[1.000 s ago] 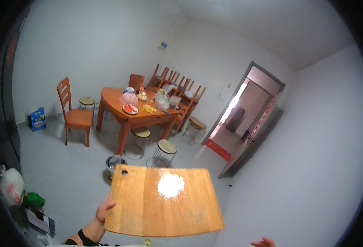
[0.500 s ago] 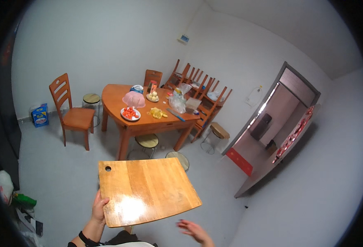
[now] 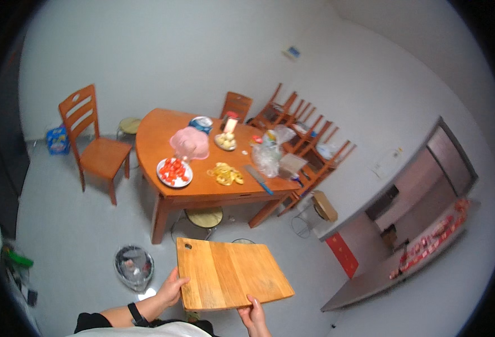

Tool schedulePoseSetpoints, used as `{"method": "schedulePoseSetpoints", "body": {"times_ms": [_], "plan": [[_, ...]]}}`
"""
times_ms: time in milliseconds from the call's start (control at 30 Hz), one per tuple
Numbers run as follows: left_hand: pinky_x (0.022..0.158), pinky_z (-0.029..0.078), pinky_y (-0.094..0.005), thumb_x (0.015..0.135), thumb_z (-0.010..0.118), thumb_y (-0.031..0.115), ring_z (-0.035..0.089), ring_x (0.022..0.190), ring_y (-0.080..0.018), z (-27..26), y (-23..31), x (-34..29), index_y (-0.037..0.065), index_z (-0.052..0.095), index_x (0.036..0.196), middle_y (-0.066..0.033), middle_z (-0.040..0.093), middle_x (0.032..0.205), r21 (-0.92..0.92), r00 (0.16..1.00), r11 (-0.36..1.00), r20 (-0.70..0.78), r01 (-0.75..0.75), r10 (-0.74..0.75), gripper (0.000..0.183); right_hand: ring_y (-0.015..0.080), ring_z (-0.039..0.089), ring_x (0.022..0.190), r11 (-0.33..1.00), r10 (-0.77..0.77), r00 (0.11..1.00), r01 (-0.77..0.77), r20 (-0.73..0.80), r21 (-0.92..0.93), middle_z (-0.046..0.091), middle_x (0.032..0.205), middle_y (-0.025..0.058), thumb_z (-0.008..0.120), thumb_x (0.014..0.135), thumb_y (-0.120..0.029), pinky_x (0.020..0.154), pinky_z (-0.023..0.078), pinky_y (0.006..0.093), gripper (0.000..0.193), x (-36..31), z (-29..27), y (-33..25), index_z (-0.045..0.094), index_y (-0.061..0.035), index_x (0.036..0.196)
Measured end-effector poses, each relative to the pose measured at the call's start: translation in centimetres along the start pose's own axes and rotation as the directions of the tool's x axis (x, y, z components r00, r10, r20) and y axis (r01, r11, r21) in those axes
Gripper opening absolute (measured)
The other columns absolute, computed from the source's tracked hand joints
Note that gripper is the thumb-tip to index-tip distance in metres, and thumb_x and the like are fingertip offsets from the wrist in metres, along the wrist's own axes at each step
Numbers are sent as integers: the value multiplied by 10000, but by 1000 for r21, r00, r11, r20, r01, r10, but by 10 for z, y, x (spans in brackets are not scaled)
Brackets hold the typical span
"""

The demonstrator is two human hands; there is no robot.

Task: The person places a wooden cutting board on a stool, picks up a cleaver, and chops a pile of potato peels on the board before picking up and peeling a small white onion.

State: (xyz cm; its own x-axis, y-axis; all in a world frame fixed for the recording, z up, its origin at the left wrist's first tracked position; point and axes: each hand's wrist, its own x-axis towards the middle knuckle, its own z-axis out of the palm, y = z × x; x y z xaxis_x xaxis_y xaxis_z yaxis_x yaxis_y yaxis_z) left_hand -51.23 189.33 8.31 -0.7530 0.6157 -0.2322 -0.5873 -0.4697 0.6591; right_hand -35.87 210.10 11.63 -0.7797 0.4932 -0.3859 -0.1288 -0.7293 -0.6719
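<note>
A wooden cutting board (image 3: 233, 276) with a small hole in its far left corner is held in front of me, above the floor. My left hand (image 3: 172, 286) grips its left edge, thumb on top. At the near edge, my right hand (image 3: 253, 314) is closed on the board too, its thumb over the top face. Ahead stands a wooden table (image 3: 163, 129). On it are a white plate of red cut pieces (image 3: 174, 172), a pink scalloped bowl (image 3: 190, 141), yellow peelings (image 3: 225, 174), a blue-handled knife (image 3: 259, 180) and a plate of pale round pieces (image 3: 225, 141).
Plastic bags (image 3: 267, 160) lie at the table's right. A lined bin (image 3: 134, 267) is on the floor at left. A wooden chair (image 3: 99, 151), a stool (image 3: 204, 217) under the table and stacked chairs (image 3: 309, 135) surround it. A door (image 3: 393, 269) stands open at right.
My right hand, free before, has taken hold of the board's near edge. The board has shifted right and lower in view. The table appears nearer, and the bin has come into sight.
</note>
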Motion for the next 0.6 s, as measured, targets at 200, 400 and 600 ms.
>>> {"method": "schedulePoseSetpoints", "body": {"times_ms": [200,400,600], "plan": [[788,517,-304,902,511,149,588,1029,-204,-25,-14,26,69,330,1355,-115,543,1199,55,910,963,-345,264,-230,494,162,600,771,852,202,979,-189,-27,-488,610,921,69,636,808,-77,579,492,300,278,90,37,-36,544,-29,1065],[805,512,-344,912,529,357,586,1043,-185,-40,-35,42,88,433,1304,-93,547,1221,-145,899,973,-379,177,-220,485,151,587,781,647,209,946,57,248,-760,610,935,40,643,797,-67,645,475,292,310,142,101,-7,543,-28,1088],[938,426,-391,864,525,545,458,1214,-200,-61,-33,73,113,357,1369,-56,462,1334,-356,883,933,-419,55,-212,686,139,590,764,316,320,845,330,428,-889,641,885,80,692,780,-101,690,471,275,228,158,182,15,611,48,933]]}}
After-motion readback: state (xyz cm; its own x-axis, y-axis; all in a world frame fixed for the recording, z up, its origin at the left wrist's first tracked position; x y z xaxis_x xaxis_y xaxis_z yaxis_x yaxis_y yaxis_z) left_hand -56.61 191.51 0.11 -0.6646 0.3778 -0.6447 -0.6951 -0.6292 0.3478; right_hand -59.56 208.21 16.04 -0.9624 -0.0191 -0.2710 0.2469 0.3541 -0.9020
